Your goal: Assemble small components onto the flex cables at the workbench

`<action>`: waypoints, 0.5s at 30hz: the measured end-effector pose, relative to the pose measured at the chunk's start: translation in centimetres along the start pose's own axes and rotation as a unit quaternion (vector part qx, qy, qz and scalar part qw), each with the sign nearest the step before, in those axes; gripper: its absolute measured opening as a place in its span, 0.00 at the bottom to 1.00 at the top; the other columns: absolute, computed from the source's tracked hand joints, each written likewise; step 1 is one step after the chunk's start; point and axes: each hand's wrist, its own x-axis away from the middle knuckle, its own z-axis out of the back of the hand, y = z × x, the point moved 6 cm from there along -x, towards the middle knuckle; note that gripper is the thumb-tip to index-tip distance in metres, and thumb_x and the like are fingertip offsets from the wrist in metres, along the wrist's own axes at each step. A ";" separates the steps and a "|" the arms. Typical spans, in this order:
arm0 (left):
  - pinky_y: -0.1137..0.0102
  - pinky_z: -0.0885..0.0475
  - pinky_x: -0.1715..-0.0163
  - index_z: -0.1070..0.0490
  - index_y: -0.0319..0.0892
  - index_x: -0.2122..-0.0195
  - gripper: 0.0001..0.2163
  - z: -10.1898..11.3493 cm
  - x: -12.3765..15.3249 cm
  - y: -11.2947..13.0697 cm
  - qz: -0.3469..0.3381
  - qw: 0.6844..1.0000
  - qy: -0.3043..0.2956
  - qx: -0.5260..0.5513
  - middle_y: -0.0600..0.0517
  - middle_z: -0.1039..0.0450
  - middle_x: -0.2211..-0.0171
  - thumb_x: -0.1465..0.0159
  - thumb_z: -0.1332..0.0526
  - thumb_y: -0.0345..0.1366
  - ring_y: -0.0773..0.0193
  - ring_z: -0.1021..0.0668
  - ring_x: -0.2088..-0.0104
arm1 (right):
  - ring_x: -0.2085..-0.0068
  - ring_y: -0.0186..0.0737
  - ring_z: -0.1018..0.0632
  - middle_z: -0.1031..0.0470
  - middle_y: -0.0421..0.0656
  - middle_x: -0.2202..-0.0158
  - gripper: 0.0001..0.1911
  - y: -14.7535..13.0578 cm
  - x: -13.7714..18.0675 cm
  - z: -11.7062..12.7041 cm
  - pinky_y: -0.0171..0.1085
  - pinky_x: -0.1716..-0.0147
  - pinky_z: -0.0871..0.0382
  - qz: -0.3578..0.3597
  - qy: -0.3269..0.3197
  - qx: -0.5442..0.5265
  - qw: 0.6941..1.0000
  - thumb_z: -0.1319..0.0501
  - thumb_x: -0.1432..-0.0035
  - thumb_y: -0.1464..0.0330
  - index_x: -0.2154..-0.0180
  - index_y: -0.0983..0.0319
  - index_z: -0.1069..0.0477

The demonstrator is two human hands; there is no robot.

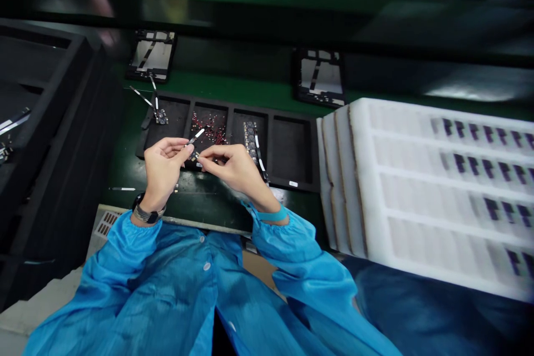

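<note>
My left hand [162, 169] is closed in a pinch on a small circuit board [194, 156] whose ribbon cable [197, 136] with a white strip sticks up between thumb and fingers. Close beside it, the fingertips of my right hand [236, 169] are pinched at the board's right end; what they grip is too small to make out. Both hands are over the front edge of a black compartment tray [270, 144]. Tiny parts with red pieces [211, 128] lie scattered in one compartment behind my fingers. In the compartment to its right is a row of small boards [250, 136].
Another board with ribbon cables [161, 117] lies at the tray's left end. Two black device housings [153, 53] [321, 75] stand behind. Stacked black trays [79, 139] rise at left; white slotted trays [371, 178] at right. A loose strip [123, 189] lies on the green bench.
</note>
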 end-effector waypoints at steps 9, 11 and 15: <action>0.72 0.27 0.75 0.17 0.39 0.65 0.10 0.1 0.0 -0.2 -0.008 1.000 0.013 -0.001 0.49 0.18 0.71 0.46 0.23 0.37 0.64 0.20 0.72 | 0.72 0.38 0.23 0.17 0.42 0.73 0.10 0.4 0.0 -0.1 0.36 0.71 0.35 -0.027 0.018 -0.012 0.999 0.34 0.36 0.64 0.65 0.63 0.17; 0.73 0.27 0.75 0.17 0.39 0.65 0.10 0.1 0.1 -0.2 -0.013 1.000 0.024 0.003 0.48 0.18 0.70 0.46 0.23 0.36 0.64 0.19 0.72 | 0.72 0.37 0.23 0.17 0.43 0.73 0.10 0.4 0.1 -0.2 0.36 0.72 0.37 -0.031 0.027 -0.021 0.999 0.34 0.37 0.64 0.65 0.63 0.17; 0.73 0.26 0.74 0.18 0.39 0.65 0.10 0.1 0.4 -0.4 -0.018 0.999 0.050 0.011 0.49 0.18 0.70 0.46 0.23 0.37 0.65 0.20 0.72 | 0.71 0.38 0.21 0.17 0.44 0.72 0.10 0.4 0.2 -0.4 0.36 0.72 0.36 -0.031 0.048 -0.045 0.997 0.34 0.37 0.64 0.65 0.63 0.18</action>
